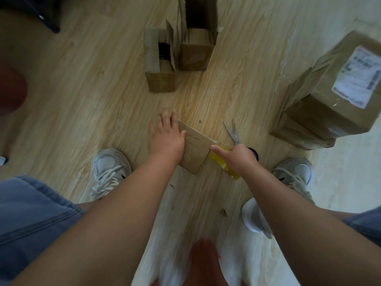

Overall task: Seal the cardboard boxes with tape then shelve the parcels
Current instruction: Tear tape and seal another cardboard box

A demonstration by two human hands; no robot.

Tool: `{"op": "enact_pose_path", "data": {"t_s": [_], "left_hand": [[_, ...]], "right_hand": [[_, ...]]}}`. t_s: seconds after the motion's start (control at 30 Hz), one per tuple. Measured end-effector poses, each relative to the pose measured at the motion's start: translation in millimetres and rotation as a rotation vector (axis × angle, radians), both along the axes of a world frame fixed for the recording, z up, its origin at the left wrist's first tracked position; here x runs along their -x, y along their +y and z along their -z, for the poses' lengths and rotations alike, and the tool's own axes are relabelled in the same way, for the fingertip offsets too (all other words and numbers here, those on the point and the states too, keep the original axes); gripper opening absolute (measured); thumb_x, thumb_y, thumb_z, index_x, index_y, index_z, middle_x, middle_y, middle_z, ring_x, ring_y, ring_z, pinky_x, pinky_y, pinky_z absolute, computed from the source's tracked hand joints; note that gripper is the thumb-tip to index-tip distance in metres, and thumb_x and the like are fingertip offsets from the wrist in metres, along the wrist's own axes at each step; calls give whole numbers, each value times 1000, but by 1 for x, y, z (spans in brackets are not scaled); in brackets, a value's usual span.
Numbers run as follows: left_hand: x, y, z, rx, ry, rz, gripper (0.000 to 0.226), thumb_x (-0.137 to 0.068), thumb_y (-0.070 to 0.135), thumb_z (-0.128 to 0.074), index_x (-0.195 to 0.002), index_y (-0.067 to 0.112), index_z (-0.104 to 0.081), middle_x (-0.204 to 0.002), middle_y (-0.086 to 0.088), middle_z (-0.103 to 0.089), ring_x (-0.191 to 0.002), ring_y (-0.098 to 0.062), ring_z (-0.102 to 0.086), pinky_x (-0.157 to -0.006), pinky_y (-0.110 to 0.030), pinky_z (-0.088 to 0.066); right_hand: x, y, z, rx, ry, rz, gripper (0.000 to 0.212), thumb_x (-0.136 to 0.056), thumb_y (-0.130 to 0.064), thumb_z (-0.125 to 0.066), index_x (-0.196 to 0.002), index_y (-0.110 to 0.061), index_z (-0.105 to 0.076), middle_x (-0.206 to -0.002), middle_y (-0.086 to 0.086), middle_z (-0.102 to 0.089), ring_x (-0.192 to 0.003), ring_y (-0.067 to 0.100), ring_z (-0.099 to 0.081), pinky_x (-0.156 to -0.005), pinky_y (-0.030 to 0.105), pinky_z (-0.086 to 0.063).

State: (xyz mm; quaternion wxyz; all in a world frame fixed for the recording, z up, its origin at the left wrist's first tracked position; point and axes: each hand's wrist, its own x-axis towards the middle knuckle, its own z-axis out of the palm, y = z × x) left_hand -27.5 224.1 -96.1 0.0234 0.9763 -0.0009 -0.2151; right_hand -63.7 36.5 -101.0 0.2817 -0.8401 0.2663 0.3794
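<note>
A small closed cardboard box (195, 147) lies on the wooden floor between my feet. My left hand (168, 134) rests flat on the box's left side, fingers spread, pinning it down. My right hand (237, 157) grips a yellowish roll of clear tape (224, 165) at the box's right edge, index finger stretched toward the box corner. A strip of tape runs over the box top. Two open cardboard boxes stand farther away: a small one (160, 79) and a taller one (195, 54) beside it.
Scissors (233, 132) lie on the floor just beyond my right hand. A stack of taped parcels (329, 104) with a white shipping label sits at the right. My two grey sneakers (109, 170) flank the box. A dark object is at the top left.
</note>
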Motion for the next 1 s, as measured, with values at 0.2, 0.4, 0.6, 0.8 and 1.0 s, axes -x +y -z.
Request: {"op": "enact_pose_path", "data": {"t_s": [0.2, 0.4, 0.6, 0.8, 1.0], "left_hand": [[33, -25, -19, 18, 256, -51, 118, -74, 86, -46, -155, 26, 15, -161, -18, 22, -149, -44, 10, -117, -63, -3], [45, -18, -12, 80, 235, -82, 134, -70, 75, -67, -152, 23, 25, -158, -18, 29, -146, -45, 19, -119, -61, -14], [22, 9, -30, 293, 288, -162, 127, -69, 62, -77, -157, 28, 8, -164, -11, 13, -151, -34, 8, -121, -46, -13], [19, 24, -34, 656, 414, -363, 120, -65, 58, -82, -158, 28, -12, -162, 0, -23, -145, -19, -29, -118, -38, -28], [27, 31, -36, 892, 455, -513, 93, -77, 43, -80, -154, 29, -30, -155, 0, -37, -135, -15, -42, -99, -24, -31]], "right_hand": [[10, -8, -8, -90, -106, -32, 44, -96, -48, -59, -66, -17, -49, -59, -2, -45, -53, 12, -43, -50, 27, -31], [10, -9, -12, -176, -127, -18, 37, -93, -46, -64, -73, -15, -60, -65, -1, -51, -61, 14, -50, -58, 27, -37], [2, -17, -32, -331, -162, 116, 51, -85, -51, -72, -88, 0, -67, -74, 6, -53, -70, 20, -53, -65, 34, -39], [-12, -8, -86, -410, -297, 108, 47, -81, -59, -72, -101, -15, -76, -92, 3, -73, -86, 16, -69, -82, 32, -53], [-17, -7, -108, -472, -306, 40, 33, -86, -48, -71, -95, -17, -76, -95, 9, -74, -93, 14, -68, -82, 33, -52]]}}
